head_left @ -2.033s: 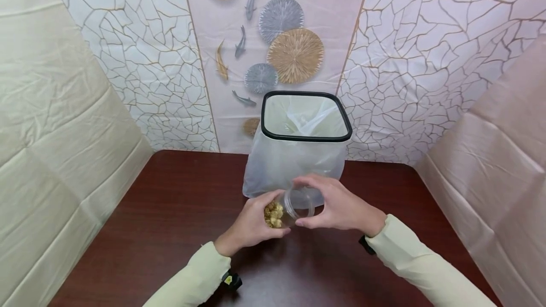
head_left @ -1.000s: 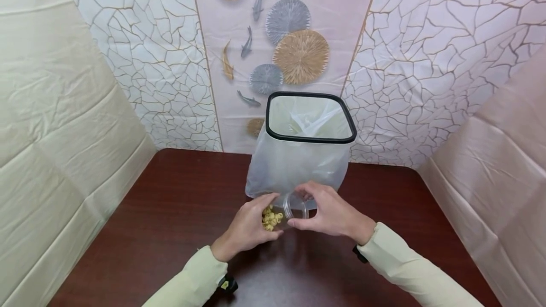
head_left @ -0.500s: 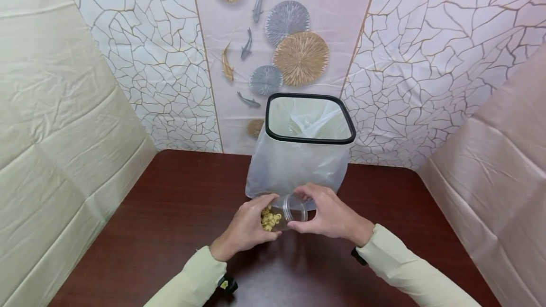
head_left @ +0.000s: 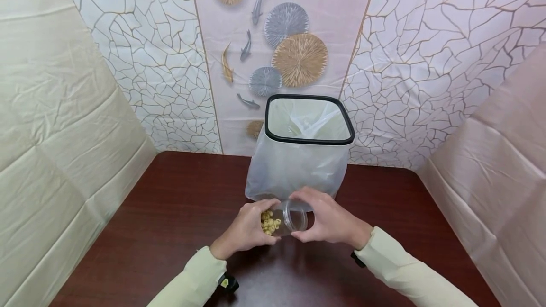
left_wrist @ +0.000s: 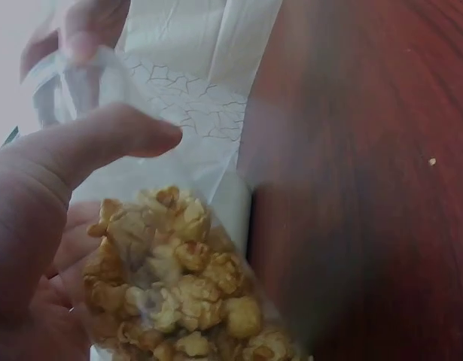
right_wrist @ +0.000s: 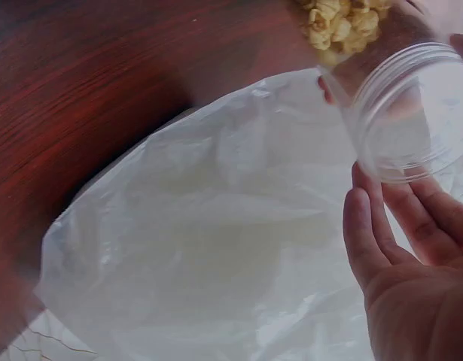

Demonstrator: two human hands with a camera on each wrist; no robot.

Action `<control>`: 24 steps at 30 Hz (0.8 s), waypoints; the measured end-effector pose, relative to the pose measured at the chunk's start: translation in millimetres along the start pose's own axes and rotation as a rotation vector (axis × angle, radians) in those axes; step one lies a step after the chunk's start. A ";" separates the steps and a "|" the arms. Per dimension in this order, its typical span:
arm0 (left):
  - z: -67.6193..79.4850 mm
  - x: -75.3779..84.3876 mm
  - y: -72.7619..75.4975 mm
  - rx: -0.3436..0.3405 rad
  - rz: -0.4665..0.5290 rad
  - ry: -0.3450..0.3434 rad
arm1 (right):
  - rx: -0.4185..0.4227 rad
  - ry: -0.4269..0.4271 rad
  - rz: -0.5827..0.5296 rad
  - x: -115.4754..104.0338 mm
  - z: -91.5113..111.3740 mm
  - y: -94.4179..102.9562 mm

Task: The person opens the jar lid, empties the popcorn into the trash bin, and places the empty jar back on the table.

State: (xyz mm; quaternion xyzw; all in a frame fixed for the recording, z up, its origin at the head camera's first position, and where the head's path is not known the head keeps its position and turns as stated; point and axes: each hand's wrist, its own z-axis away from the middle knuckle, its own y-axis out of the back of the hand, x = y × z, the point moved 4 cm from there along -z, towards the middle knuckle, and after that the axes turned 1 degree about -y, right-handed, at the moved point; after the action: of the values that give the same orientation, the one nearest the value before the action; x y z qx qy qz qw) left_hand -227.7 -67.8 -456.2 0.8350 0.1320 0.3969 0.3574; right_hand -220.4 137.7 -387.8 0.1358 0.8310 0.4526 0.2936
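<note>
A clear plastic jar [head_left: 279,219] lies sideways in the air between both hands, with caramel-coloured popcorn [left_wrist: 186,293] gathered toward its left end. My left hand [head_left: 247,226] grips the popcorn end, thumb along the side in the left wrist view. My right hand [head_left: 330,217] holds the ridged, round right end between curled fingers and thumb. In the right wrist view, the fingers [right_wrist: 363,226] touch the edge of that ridged rim [right_wrist: 412,113]. Whether a clear lid covers this end, I cannot tell. Part of the jar's bottom is hidden by my left hand.
Just behind the hands stands a bin with a black rim [head_left: 310,142], lined with a translucent plastic bag [head_left: 298,167]. The dark red-brown table [head_left: 183,193] is bordered by a patterned cloth backdrop [head_left: 158,60] and beige side panels [head_left: 64,131].
Both hands stay on the jar. The right fingers and thumb have shifted their place around its ridged end, and the popcorn inside has moved slightly. The head view has turned a little.
</note>
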 end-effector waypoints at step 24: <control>-0.7 3.7 1.2 -0.031 0.056 0.059 | -0.062 -0.235 -0.020 6.0 4.4 10.5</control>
State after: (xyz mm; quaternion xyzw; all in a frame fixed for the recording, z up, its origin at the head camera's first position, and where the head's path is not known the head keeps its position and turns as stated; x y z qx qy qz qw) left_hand -225.9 -66.5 -453.0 0.8205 0.1131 0.4333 0.3553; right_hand -222.8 149.4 -383.1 0.1703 0.7777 0.4562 0.3975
